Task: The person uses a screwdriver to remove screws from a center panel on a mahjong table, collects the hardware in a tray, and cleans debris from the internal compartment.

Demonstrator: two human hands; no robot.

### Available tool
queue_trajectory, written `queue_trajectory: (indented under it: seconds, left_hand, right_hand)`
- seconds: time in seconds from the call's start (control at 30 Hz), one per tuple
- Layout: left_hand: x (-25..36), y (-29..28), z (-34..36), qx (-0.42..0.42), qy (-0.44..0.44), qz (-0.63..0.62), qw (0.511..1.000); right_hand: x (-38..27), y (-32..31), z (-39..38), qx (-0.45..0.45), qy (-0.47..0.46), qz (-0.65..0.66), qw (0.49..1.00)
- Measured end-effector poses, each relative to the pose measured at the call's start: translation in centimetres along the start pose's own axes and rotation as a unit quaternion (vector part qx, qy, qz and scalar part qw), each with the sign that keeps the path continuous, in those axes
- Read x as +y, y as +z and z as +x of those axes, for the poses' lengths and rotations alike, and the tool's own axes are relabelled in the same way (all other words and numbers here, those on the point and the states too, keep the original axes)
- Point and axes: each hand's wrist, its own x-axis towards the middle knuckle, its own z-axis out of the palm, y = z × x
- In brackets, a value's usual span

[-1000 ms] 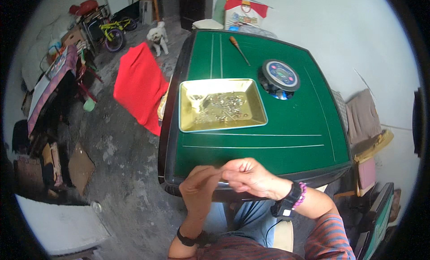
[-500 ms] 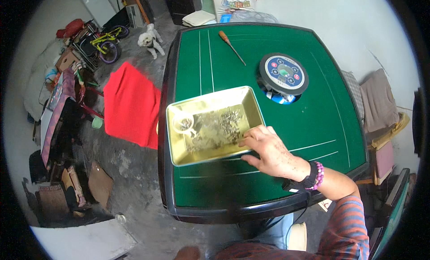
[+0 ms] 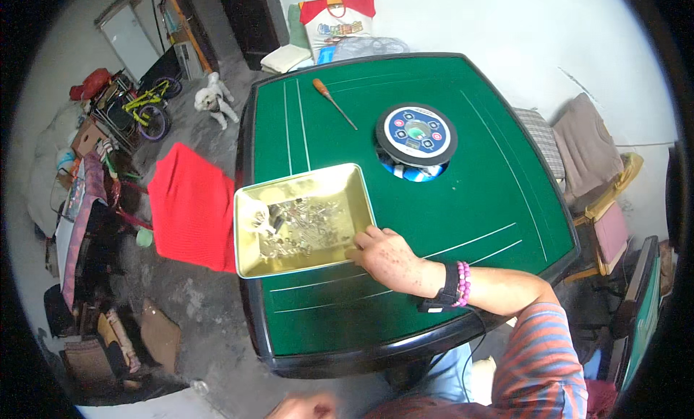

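A rectangular gold-coloured tin (image 3: 340, 254) lies on the left part of the green table top. Many small metal bits that look like screws are scattered over its floor, and a small whitish round piece (image 3: 254, 218) sits at its left end. At the tin's near right corner, my right hand (image 3: 390, 260) has its fingers closed over the rim. A dark band and purple beads circle that wrist. My left hand (image 3: 307, 407) shows only partly at the bottom edge, blurred and away from the table; its fingers cannot be read.
A wooden-handled screwdriver (image 3: 334, 102) lies at the far left of the green table (image 3: 434, 303). Right of it a round control unit (image 3: 417, 135) rises from the table's middle. A red-covered seat (image 3: 189, 209) stands left, and a white dog (image 3: 215, 101) is beyond it.
The bits in the tin have shifted and the round piece has tipped into the left corner. My right hand has closed on the rim. My left hand shows more at the bottom; the view has shifted.
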Motion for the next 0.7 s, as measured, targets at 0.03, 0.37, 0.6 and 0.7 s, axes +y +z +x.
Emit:
queue_trajectory:
  seconds: [0.03,0.37,0.6,0.7]
  left_hand:
    - [0.3,0.5,2.0,-0.004,0.008,-0.024,1.000]
    - [-8.5,0.6,9.9,0.274,0.021,-0.013,0.961]
    - [-9.7,1.5,9.5,0.330,0.034,-0.041,0.942]
    - [-9.5,1.2,9.8,0.321,0.047,-0.056,0.944]
  right_hand:
    - [0.1,-0.2,0.2,0.007,0.000,-0.006,1.000]
    - [11.6,-2.7,14.4,0.044,0.189,0.031,0.980]
    - [18.1,4.6,24.2,-0.068,0.400,-0.077,0.911]
    - [18.2,4.5,24.1,-0.043,0.396,-0.067,0.915]
